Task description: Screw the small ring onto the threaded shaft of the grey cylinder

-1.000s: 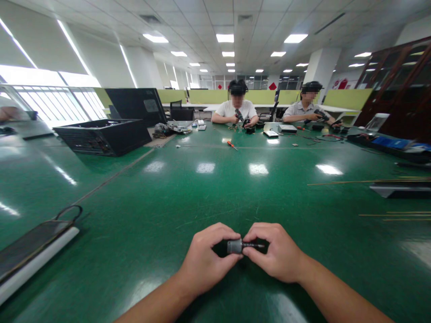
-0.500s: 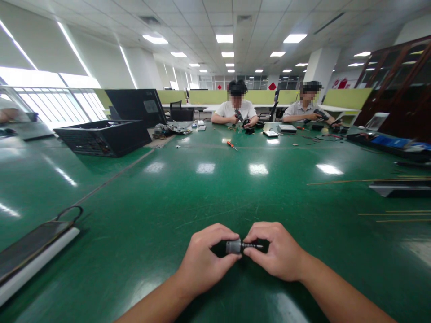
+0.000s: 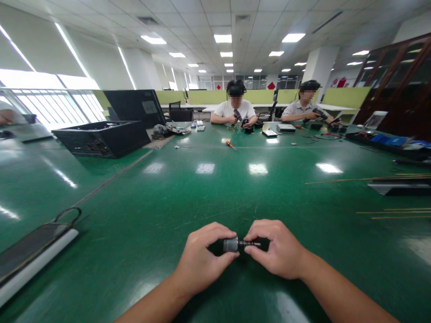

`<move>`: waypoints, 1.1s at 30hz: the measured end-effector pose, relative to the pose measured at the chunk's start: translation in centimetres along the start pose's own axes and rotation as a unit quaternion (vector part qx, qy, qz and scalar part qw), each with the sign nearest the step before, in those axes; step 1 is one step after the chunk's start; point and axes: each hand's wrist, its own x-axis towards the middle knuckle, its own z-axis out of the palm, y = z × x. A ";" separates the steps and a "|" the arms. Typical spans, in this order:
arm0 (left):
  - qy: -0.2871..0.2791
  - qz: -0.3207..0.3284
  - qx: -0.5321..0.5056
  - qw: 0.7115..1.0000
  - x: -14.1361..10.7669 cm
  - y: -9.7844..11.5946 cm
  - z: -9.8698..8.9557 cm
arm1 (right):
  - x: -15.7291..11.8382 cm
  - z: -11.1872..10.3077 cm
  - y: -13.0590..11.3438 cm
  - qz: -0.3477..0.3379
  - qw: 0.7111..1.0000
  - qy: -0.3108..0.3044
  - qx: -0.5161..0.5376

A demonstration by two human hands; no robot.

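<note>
A small grey metal cylinder (image 3: pixel 230 245), which looks like a little motor, lies sideways between my hands just above the green table. My left hand (image 3: pixel 202 255) pinches its body between thumb and fingers. From its right end sticks out a thin dark shaft (image 3: pixel 241 244) with ridges like a thread or spring. My right hand (image 3: pixel 278 246) has thumb and fingertip closed around this shaft, whose pointed tip shows beyond them. Part of the shaft is hidden by the right fingertips.
An orange screwdriver (image 3: pixel 230 145) lies farther up the green table (image 3: pixel 168 193). Thin rods (image 3: pixel 393 213) lie at right, a long dark-and-white part (image 3: pixel 37 255) at left. Behind are an open black computer case (image 3: pixel 101 139) and two people holding power drills.
My left hand and the grey cylinder have shifted slightly left. The right hand has barely moved, so a little more shaft shows between the two hands' fingertips.
</note>
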 end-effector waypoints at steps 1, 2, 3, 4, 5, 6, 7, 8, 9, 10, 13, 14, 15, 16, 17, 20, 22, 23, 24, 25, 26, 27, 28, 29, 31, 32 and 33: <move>0.002 0.000 0.002 1.000 0.0 0.1 0.0 | 0.0 0.0 0.0 0.001 1.000 0.000 0.001; 0.004 -0.001 0.003 1.000 0.1 0.1 0.0 | 0.0 -0.1 0.0 0.001 1.000 0.000 0.004; 0.005 0.000 0.004 1.000 0.1 0.1 0.0 | 0.0 -0.1 -0.1 0.002 1.000 0.001 0.007; 0.006 0.002 0.004 1.000 0.1 0.1 0.0 | 0.1 -0.2 -0.1 0.002 1.000 0.002 0.010; 0.006 0.002 0.003 1.000 0.1 0.1 0.0 | 0.1 -0.2 -0.1 0.002 1.000 0.004 0.013; 0.005 0.003 0.003 1.000 0.1 0.1 0.0 | 0.1 -0.2 -0.1 0.002 1.000 0.006 0.016; 0.006 0.005 0.003 1.000 0.1 0.1 0.0 | 0.1 -0.2 -0.1 0.002 1.000 0.007 0.018; 0.005 0.005 0.002 1.000 0.1 0.1 0.0 | 0.1 -0.1 -0.1 0.003 1.000 0.008 0.019; 0.006 0.006 0.003 1.000 0.1 0.1 -0.1 | 0.2 -0.1 -0.1 0.003 1.000 0.009 0.019; 0.007 0.007 0.003 1.000 0.1 0.1 -0.1 | 0.2 -0.1 -0.1 0.004 1.000 0.009 0.019; 0.007 0.010 0.005 1.000 0.2 0.1 -0.1 | 0.2 -0.1 0.0 0.006 1.000 0.010 0.019; 0.006 0.011 0.005 1.000 0.2 0.1 -0.2 | 0.2 -0.1 0.0 0.006 1.000 0.011 0.019; 0.006 0.011 0.004 1.000 0.2 0.1 -0.2 | 0.1 -0.1 0.0 0.007 1.000 0.011 0.018; 0.006 0.012 0.003 1.000 0.2 0.1 -0.1 | 0.1 -0.1 0.0 0.009 1.000 0.011 0.016; 0.005 0.010 0.002 1.000 0.2 0.1 -0.1 | 0.1 0.0 -0.1 0.010 1.000 0.011 0.013; 0.005 0.007 0.001 1.000 0.1 -0.1 -0.1 | 0.0 0.0 -0.2 0.019 1.000 0.010 0.002; 0.007 0.004 0.002 1.000 0.0 -0.1 -0.1 | 0.1 0.0 -0.2 0.024 1.000 0.010 -0.004; 0.009 0.005 0.003 1.000 0.0 -0.1 -0.1 | 0.1 0.0 -0.2 0.026 1.000 0.010 -0.006; 0.010 0.006 0.003 1.000 0.0 -0.1 -0.1 | 0.1 0.0 -0.1 0.027 1.000 0.010 -0.008; 0.010 0.006 0.003 1.000 0.1 -0.1 -0.2 | 0.1 0.0 -0.1 0.027 1.000 0.010 -0.009; 0.009 0.005 0.004 1.000 0.1 -0.1 -0.2 | 0.2 0.0 -0.1 0.028 0.999 0.010 -0.012; 0.009 0.006 0.004 1.000 0.1 -0.1 -0.2 | 0.2 0.1 -0.1 0.029 0.999 0.010 -0.013; 0.008 0.005 0.004 1.000 0.2 -0.1 -0.2 | 0.1 0.1 0.0 0.030 0.999 0.009 -0.014; 0.008 0.004 0.004 1.000 0.2 -0.1 -0.2 | 0.1 0.1 0.0 0.031 0.999 0.009 -0.015; 0.008 0.003 0.002 1.000 0.2 -0.2 -0.1 | 0.1 0.1 0.0 0.033 0.999 0.008 -0.017; 0.008 0.002 0.001 1.000 0.2 -0.3 -0.1 | 0.1 0.1 0.0 0.032 0.999 0.007 -0.017; 0.007 0.001 0.001 1.000 0.2 -0.3 -0.1 | 0.0 0.0 0.0 0.032 0.999 0.007 -0.019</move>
